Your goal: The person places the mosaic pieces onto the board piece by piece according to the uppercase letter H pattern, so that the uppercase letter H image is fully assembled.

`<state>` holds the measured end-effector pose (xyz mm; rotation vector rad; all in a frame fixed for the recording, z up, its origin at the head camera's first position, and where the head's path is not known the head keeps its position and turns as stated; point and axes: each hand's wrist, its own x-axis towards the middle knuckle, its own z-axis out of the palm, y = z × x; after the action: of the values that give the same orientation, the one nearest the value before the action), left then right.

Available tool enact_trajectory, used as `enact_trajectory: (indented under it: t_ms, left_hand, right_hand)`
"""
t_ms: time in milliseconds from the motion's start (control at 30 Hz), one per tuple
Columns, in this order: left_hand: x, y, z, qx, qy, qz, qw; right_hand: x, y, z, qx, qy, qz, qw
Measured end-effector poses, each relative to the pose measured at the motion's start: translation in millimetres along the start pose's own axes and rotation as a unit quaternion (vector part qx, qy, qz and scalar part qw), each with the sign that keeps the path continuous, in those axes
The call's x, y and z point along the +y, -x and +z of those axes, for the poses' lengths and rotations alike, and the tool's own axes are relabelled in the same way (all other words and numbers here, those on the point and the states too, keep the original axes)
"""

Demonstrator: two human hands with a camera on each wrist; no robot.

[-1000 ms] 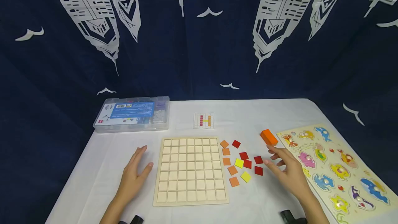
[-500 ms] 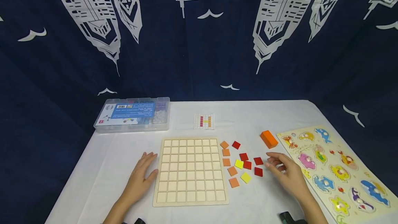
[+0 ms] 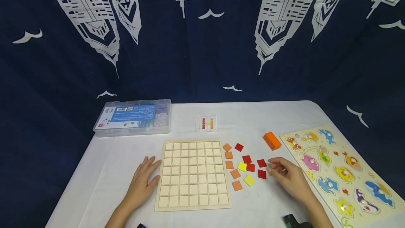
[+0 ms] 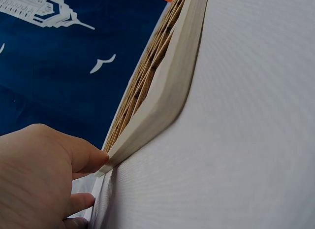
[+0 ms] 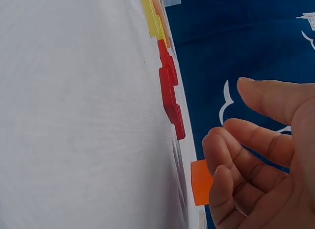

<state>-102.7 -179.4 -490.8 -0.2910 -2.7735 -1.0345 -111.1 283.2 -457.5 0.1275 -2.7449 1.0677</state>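
A square wooden grid board (image 3: 193, 208) lies in the middle of the white table. My left hand (image 3: 141, 182) is at its left edge, fingers spread; in the left wrist view the thumb (image 4: 91, 157) touches the board's rim. Right of the board lie loose square tiles: several orange ones, several red ones such as a red tile (image 3: 261, 174), and two yellow ones including a yellow tile (image 3: 249, 180). My right hand (image 3: 290, 178) hovers just right of the red tiles, fingers loosely bent, thumb apart, nothing between them in the right wrist view.
Behind the board lies a small pattern card (image 3: 206, 124) with coloured squares. A clear plastic case (image 3: 133, 118) sits at the back left. An orange block (image 3: 272, 141) is behind my right hand, beside a sea-animal puzzle board (image 3: 340, 175) on the right. A dark curtain hangs behind.
My left hand has moved right to the board's edge. My right hand has drawn slightly down from near the orange block, its fingers bending more. Tiles and board stay put.
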Motion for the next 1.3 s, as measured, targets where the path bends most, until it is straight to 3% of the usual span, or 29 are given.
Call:
enact_trajectory:
  t_ms: [267,433,833,1300]
  left_hand:
    - [0.2,-0.1,-0.3,-0.013,-0.003,-0.011,0.9999]
    - [-0.8,0.4,0.1,-0.01,-0.01,-0.002,0.9999]
    - [-1.5,0.6,0.1,-0.006,-0.017,0.002,0.9998]
    - [-0.8,1.5,-0.8,-0.009,-0.017,-0.004,0.9998]
  right_hand:
    - [6,1.0,5,-0.043,-0.019,-0.003,0.9989]
    - [7,1.0,8,-0.06,-0.019,0.003,0.998]
    - [11,2.0,13,-0.06,0.001,-0.025,0.9979]
    - [5,0.7,11,-0.073,0.025,0.012,0.997]
